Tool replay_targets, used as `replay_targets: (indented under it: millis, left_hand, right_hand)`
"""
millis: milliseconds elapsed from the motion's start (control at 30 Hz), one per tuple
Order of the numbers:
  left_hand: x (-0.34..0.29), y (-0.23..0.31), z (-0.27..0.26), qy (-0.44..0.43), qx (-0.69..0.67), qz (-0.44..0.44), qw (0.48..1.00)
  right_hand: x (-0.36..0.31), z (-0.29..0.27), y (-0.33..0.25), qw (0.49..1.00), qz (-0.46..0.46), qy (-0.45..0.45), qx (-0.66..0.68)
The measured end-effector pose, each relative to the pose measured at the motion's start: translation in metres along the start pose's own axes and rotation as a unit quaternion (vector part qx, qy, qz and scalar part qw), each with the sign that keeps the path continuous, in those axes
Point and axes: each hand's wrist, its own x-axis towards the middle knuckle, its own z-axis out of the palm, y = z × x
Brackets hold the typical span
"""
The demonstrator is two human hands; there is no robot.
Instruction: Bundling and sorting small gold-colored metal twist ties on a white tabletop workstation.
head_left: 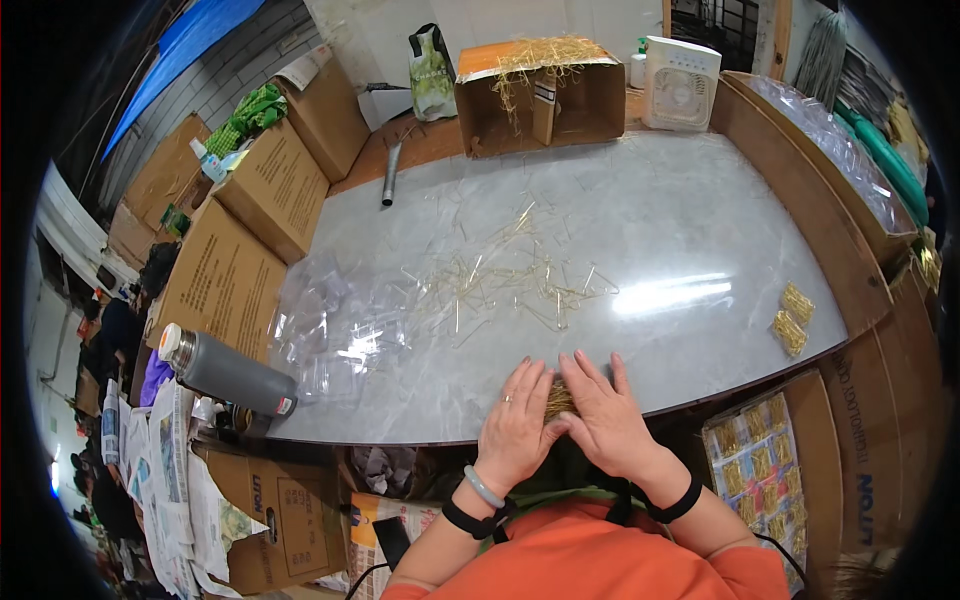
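A small bundle of gold wire hooks (559, 399) lies at the table's near edge, pressed between my two hands. My left hand (515, 420) flanks it on the left, its fingers stretched forward along the bundle. From the other side my right hand (607, 418) presses against it with straight fingers. My thumbs come together at the near end and hide part of the bundle. Beyond my hands, loose gold wire hooks (530, 280) are strewn across the middle of the grey table (690, 240). Two packed bundles of hooks (791, 318) sit near the right edge.
Clear plastic boxes (335, 375) cluster at the left beside a grey thermos (228, 370). At the back stand an open carton (510, 110) with wires on top and a white fan (681, 85). Below the right edge, a box (760, 465) holds several bundles.
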Motion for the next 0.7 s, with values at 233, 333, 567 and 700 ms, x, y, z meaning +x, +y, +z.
replay_targets:
  millis: [233,333,567,700]
  left_hand:
    - [0.0,0.0,0.001,-0.001,-0.005,-0.005,1.0]
    - [0.003,0.0,0.002,0.041,0.005,-0.021,0.999]
    - [0.006,0.008,0.0,0.086,0.007,-0.135,0.987]
    - [0.002,0.026,0.008,0.045,-0.016,-0.092,0.995]
  right_hand:
    - [0.023,-0.003,0.028,0.99,0.068,0.081,0.095]
    - [0.025,0.0,0.031,0.992,0.076,0.076,0.068]
    - [0.003,-0.023,0.016,0.938,0.297,0.12,0.131]
    - [-0.015,-0.023,0.001,0.932,0.309,0.123,0.145]
